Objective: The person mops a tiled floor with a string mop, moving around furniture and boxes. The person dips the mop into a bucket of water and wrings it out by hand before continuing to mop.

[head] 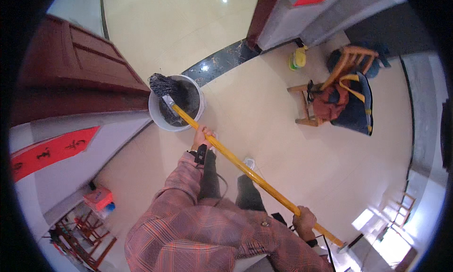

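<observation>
A mop with a long yellow handle (244, 167) slants across the view from the bucket to the lower right. My left hand (202, 138) grips the handle a short way above the mop head, while my right hand (304, 220) holds it close to the far end. Dark, stringy mop strands (162, 84) rest over the rim and inside of a round white bucket (155, 114). Dark water or wet material shows inside the bucket; the light clamp (170, 104) joins the strands to the handle.
Beside the bucket is a brown wooden door (92, 70). A dark stone threshold (226, 61) crosses the tiled floor. At right stands a wooden chair (306, 121) bearing a dark bag (354, 111) and reddish cloth. A yellow container (299, 58) sits near the wall; a red box (99, 197) lies lower left.
</observation>
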Tool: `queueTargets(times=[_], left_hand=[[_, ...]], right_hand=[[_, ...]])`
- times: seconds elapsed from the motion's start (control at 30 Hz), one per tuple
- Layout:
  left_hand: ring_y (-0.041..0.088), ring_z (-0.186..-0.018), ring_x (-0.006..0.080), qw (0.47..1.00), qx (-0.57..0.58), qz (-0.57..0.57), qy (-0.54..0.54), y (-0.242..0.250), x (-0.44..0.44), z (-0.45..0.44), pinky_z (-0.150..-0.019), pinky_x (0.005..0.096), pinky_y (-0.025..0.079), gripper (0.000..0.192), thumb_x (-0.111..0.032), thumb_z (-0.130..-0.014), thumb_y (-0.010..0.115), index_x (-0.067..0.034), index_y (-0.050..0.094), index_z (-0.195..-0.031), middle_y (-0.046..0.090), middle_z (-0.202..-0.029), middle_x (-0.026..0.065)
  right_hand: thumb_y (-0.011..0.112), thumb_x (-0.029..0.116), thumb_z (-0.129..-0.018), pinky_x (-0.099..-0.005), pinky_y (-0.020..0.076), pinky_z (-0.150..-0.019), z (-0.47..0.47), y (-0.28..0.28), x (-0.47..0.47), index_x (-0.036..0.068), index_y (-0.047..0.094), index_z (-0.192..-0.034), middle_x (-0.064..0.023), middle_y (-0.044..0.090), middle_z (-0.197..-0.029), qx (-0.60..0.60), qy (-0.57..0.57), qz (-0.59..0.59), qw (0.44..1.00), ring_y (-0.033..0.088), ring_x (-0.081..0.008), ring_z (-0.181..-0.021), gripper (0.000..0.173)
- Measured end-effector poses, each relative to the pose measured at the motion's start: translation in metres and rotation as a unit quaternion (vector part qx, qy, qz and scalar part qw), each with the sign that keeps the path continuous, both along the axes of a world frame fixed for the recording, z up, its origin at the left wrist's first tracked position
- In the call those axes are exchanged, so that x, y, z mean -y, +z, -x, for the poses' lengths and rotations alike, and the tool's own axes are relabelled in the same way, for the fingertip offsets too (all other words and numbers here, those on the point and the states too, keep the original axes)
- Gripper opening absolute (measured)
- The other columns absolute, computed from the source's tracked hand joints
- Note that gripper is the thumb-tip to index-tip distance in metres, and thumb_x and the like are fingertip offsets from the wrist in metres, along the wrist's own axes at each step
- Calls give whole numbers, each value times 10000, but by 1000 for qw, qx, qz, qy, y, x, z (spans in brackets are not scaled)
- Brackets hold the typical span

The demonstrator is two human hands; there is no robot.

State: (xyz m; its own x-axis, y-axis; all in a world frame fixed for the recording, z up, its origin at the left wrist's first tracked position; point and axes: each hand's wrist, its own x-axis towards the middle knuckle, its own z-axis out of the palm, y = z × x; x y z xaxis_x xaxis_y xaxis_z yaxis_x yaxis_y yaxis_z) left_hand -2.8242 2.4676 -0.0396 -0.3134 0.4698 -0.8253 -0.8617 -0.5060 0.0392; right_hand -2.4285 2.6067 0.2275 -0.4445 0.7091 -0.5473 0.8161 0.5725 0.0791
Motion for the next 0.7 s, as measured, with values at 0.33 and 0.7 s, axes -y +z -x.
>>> queueTargets(times=[0.33, 0.7], left_hand=[[428, -499, 122, 997, 58, 22, 53, -63, 16, 12, -526, 298, 404, 215, -224, -797, 525, -146, 406, -637, 387, -549, -22], [425, -499, 134, 990, 8, 86, 107, -56, 2, 14, -509, 313, 406, 202, -261, -841, 489, -130, 403, -713, 395, -579, -8]], right_hand=[[544, 134, -688, -401, 460, -650, 144, 4, -1, 126, 530, -979, -112, 577, -824, 94, 69, 81, 990, 569, -283, -774, 291], [514, 137, -739, -417, 425, -777, 343, -146, 34, 44, 427, -1132, -189, 522, -1020, -164, 297, 227, 913, 509, -339, -920, 413]])
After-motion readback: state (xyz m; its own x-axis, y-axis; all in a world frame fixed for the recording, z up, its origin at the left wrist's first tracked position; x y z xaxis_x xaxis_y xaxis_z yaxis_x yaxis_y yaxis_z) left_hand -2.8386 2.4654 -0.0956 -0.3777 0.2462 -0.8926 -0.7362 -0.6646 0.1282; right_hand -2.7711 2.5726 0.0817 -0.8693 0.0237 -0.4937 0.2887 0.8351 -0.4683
